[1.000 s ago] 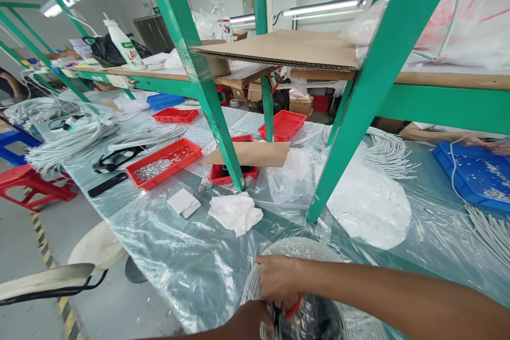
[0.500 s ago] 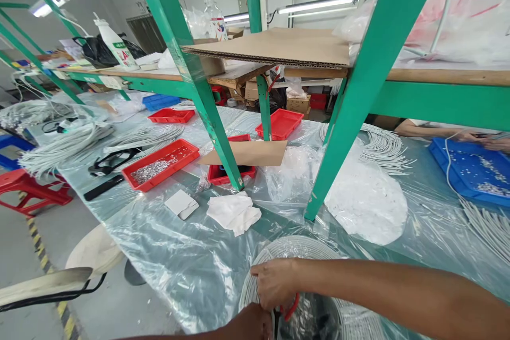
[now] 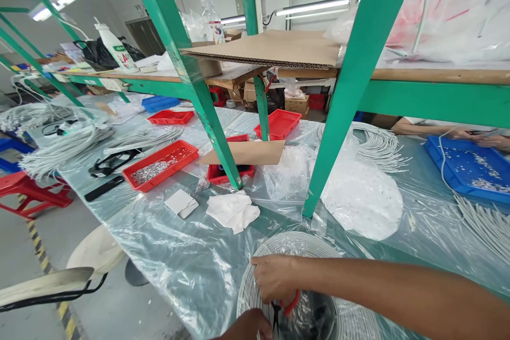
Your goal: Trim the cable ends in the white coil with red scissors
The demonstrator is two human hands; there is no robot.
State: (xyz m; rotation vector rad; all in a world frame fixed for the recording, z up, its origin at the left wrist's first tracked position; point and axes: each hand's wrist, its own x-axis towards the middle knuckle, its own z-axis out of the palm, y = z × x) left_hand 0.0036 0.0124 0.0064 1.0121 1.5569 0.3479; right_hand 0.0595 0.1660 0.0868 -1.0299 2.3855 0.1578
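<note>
Near the bottom centre lies a coil of pale grey cable (image 3: 249, 289), wrapped in clear film across its middle. My right hand (image 3: 274, 279) reaches in from the right over the coil, fingers closed around red-handled scissors (image 3: 294, 304). Their dark blades point down toward me and look parted. Just below, at the lower frame edge, my left hand (image 3: 257, 325) is curled at the coil's inner side, beside the blade tips. What its fingers pinch, if anything, is hidden.
Beyond the coil stand a green shelf post (image 3: 313, 196), a white cloth (image 3: 233, 211) and a small white box (image 3: 181, 203). A red tray (image 3: 159, 166) holds small metal parts. A white bag (image 3: 360, 202) lies right, near a blue tray (image 3: 466, 167) and another person's hands (image 3: 492, 139).
My left hand has drawn slightly down and away from my right hand, so the scissor blades show more. My right hand stays nearly in place. The view has shifted slightly.
</note>
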